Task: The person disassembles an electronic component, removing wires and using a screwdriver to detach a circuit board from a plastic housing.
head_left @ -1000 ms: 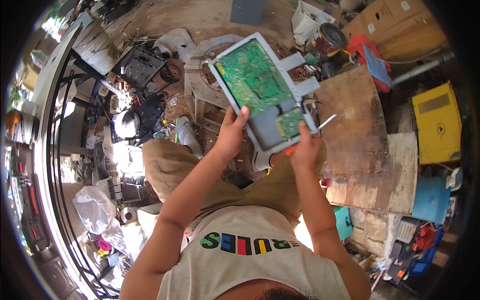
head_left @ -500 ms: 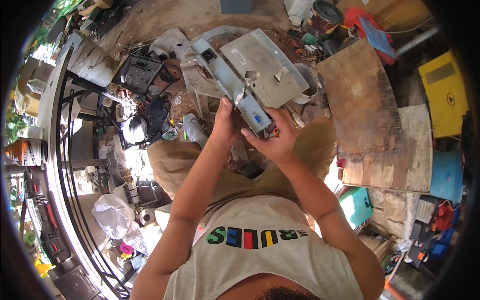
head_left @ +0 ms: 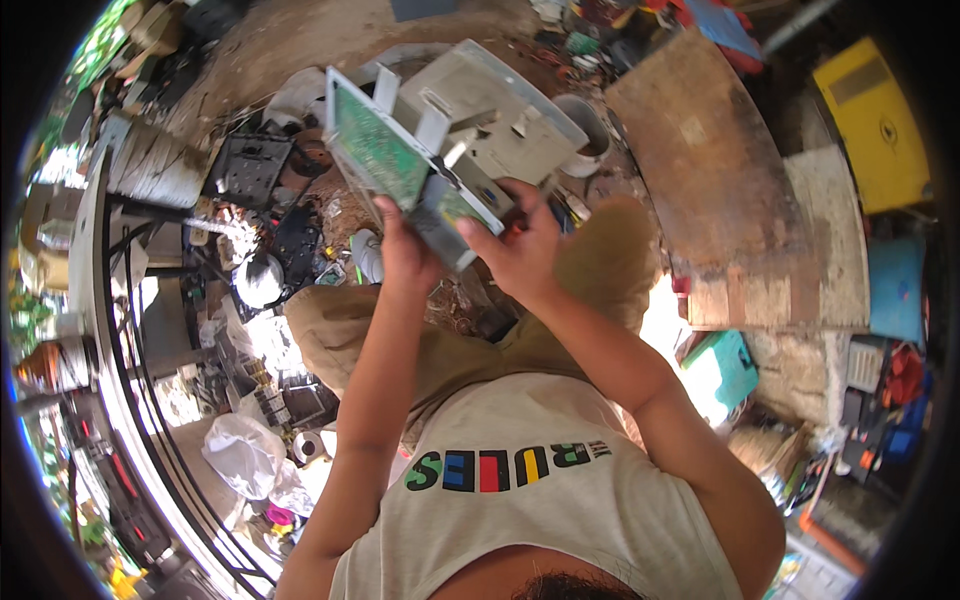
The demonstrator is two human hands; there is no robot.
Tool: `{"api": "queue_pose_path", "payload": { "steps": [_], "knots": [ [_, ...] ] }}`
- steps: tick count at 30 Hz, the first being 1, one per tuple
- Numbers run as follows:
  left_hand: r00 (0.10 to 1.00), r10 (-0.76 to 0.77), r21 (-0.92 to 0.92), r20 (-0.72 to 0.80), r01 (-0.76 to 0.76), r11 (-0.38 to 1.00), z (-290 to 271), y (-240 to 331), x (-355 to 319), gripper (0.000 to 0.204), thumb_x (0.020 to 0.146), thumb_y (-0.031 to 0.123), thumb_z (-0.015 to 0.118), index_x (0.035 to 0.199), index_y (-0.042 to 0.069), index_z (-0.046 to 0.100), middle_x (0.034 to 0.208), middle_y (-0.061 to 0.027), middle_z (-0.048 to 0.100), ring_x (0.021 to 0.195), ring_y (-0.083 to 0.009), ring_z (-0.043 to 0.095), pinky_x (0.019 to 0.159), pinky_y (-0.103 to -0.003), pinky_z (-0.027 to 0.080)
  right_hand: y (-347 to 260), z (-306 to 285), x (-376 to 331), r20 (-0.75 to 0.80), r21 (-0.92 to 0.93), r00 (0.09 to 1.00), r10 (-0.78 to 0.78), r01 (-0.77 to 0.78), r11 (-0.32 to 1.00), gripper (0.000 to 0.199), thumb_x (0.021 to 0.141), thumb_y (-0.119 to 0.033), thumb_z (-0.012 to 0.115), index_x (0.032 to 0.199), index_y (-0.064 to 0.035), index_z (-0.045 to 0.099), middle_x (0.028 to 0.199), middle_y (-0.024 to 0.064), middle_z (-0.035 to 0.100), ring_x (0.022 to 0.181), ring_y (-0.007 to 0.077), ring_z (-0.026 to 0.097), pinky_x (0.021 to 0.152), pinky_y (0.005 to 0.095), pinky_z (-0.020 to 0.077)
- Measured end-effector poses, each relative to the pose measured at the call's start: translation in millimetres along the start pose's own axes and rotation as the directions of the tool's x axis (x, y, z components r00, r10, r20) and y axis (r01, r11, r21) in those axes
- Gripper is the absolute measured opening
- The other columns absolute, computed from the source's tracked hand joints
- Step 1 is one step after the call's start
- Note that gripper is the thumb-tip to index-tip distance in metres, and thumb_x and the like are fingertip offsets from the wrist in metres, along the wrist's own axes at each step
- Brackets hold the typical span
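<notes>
Both hands hold a metal chassis with a green circuit board (head_left: 380, 145) on its upturned side, tilted above my lap. My left hand (head_left: 408, 250) is closed on its near left edge, thumb up along the metal. At the near right end my right hand (head_left: 522, 245) grips it, with the thumb over the edge and the other fingers partly hidden behind. Bent metal tabs stick up along the chassis's far side. Just beyond it lies a flat grey panel (head_left: 540, 110) with a pale rim, partly covered by the chassis.
A worn wooden board (head_left: 690, 170) lies at the right, near a yellow metal case (head_left: 875, 125). At the left stands a black-framed rack (head_left: 125, 330). Black plastic parts (head_left: 250, 170) and scrap litter the ground. A grey bucket (head_left: 590, 130) stands beside the panel.
The chassis has been turned over in my hands: its metal face with the blue port faced up before, and the green board shows now. Both hands have shifted slightly left. The view has also shifted.
</notes>
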State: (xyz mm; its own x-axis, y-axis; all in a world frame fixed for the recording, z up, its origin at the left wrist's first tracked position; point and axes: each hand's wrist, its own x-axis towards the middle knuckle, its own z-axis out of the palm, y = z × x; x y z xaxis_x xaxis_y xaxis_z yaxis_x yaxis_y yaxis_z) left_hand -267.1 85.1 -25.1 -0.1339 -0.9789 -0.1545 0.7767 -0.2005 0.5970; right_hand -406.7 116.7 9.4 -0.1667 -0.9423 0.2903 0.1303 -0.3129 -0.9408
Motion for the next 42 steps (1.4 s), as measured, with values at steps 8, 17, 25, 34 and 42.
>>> {"api": "queue_pose_path", "payload": {
  "steps": [8,17,25,34,42],
  "knots": [
    [0.971,0.028,0.293,-0.236,0.044,0.955,-60.7,20.9,26.4,0.093,0.085,0.079,0.042,0.147,0.010,0.038,0.145,-0.0087,0.047,0.131,-0.0276,0.046,0.109,-0.045,0.040,-17.6,-15.0,19.3,0.157,-0.255,0.974,0.161,-0.117,0.960,0.047,0.087,-0.028,0.075,0.122,-0.0041,0.055,0.101,0.0041,0.062,0.080,0.0098,0.058,0.070,0.0248,0.0490],
    [0.993,-0.094,-0.072,0.067,0.098,0.993,-142.6,101.9,74.9,0.053,0.094,0.046,0.060,0.134,0.010,0.055,0.119,-0.0062,0.064,0.104,-0.0218,0.065,0.093,-0.034,0.054,117.5,-356.4,53.4,-0.630,-0.516,0.757,0.171,-0.574,0.636,0.037,0.089,-0.031,0.061,0.116,-0.0058,0.061,0.086,0.0160,0.068,0.080,0.0246,0.069,0.065,0.0362,0.0542],
    [0.896,-0.389,-0.216,0.214,0.432,0.876,-84.4,54.8,113.9,0.056,0.099,0.036,0.050,0.147,0.009,0.040,0.116,-0.0079,0.058,0.107,-0.0211,0.059,0.099,-0.036,0.047,315.2,-356.1,-87.5,-0.553,-0.553,0.354,0.754,-0.833,-0.014,0.036,0.089,-0.035,0.060,0.119,-0.0184,0.065,0.106,0.0207,0.070,0.101,0.0397,0.067,0.083,0.0462,0.0547],
    [0.881,-0.459,-0.244,0.115,0.473,0.847,-114.1,64.9,113.8,0.051,0.100,0.039,0.041,0.147,0.020,0.040,0.112,-0.0037,0.054,0.098,-0.0170,0.052,0.090,-0.037,0.043,399.7,-335.3,-103.6,-0.774,-0.517,0.339,0.535,-0.826,-0.224,0.066,0.089,-0.049,0.059,0.137,-0.0051,0.044,0.136,0.0227,0.048,0.128,0.0393,0.046,0.103,0.0519,0.0415],
    [0.949,-0.309,-0.108,-0.070,0.301,0.948,-109.5,47.8,131.5,0.057,0.100,0.033,0.049,0.151,0.015,0.034,0.116,-0.0063,0.059,0.099,-0.0190,0.060,0.089,-0.037,0.048,408.1,-360.1,-95.8,-0.607,-0.777,0.451,0.654,-0.510,-0.369,0.071,0.080,-0.063,0.062,0.122,-0.0065,0.060,0.111,0.0217,0.068,0.102,0.0395,0.067,0.085,0.0517,0.0545]
  ]
}}
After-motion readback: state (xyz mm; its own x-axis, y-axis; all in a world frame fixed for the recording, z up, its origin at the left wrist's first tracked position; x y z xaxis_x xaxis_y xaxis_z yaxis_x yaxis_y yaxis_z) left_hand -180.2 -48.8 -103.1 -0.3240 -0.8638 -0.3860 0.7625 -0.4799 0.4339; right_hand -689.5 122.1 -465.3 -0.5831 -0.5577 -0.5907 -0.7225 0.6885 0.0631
